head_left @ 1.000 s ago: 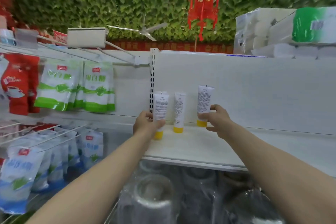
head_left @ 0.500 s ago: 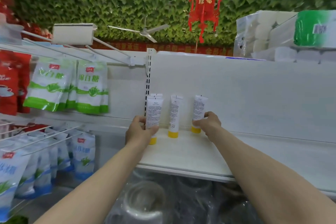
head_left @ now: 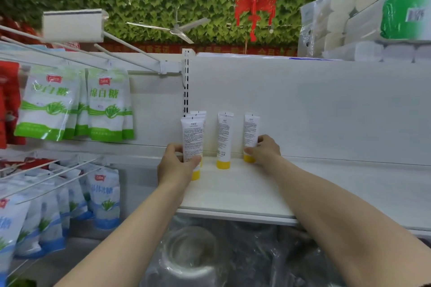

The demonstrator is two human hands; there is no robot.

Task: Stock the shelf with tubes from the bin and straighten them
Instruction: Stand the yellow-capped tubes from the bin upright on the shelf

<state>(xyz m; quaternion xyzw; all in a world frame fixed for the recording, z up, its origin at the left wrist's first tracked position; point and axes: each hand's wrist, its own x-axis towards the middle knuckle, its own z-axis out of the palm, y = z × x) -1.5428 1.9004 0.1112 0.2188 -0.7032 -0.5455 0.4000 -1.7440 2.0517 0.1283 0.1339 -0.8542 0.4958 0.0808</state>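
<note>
Tubes (head_left: pixel 224 140) are standing cap-down mid-frame, left hand (head_left: pixel 175 168) gripping the leftmost tube (head_left: pixel 192 144), right hand (head_left: pixel 265 151) gripping the rightmost tube (head_left: pixel 251 133), most of the shelf (head_left: pixel 245 193) seemingly awaiting stock.

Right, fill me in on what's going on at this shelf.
A person is setting up white tubes with yellow caps on the white shelf. The left hand grips the front tube of a short row at the shelf's left end; the right hand holds the right tube low down near its cap. The middle tube stands upright between them, untouched.
</note>
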